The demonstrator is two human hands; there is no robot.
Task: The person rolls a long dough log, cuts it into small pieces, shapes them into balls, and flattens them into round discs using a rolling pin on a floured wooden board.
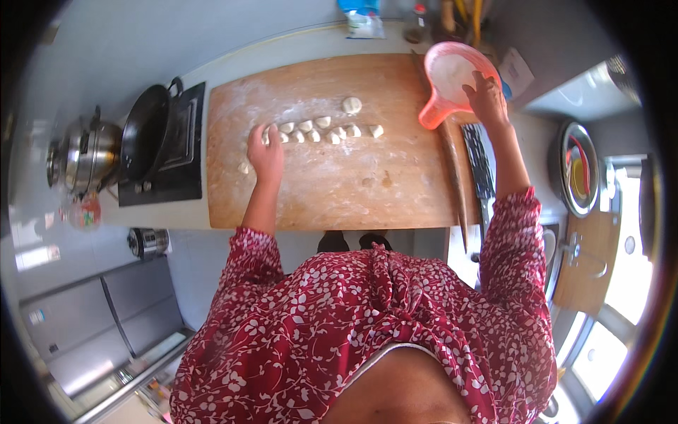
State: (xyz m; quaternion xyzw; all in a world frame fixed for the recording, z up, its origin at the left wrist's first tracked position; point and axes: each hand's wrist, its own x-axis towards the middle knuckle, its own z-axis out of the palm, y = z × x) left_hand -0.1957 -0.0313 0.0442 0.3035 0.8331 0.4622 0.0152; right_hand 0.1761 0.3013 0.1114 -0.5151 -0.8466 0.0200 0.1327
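Several small cut pieces of pale dough [314,135] lie in two uneven rows on a floured wooden board [318,185]. My left hand [266,153] is over the left end of these rows, its fingers about the pieces there; whether it grips one is hidden. A rounder, flat-topped dough piece [351,105] sits behind the rows, and a small bit of dough [243,168] lies left of my left wrist. At the back right, my right hand [486,98] reaches over a pink plastic scoop [430,114] holding white flour [451,74]. Its fingers are apart, at the flour's right side.
Along the board's right side lies a wooden rolling pin [454,180], with a cleaver [484,212] beyond it. A black wok [148,135] and a steel pot [92,156] stand at left. A metal basin [556,175] is at right. A bottle [416,26] stands behind.
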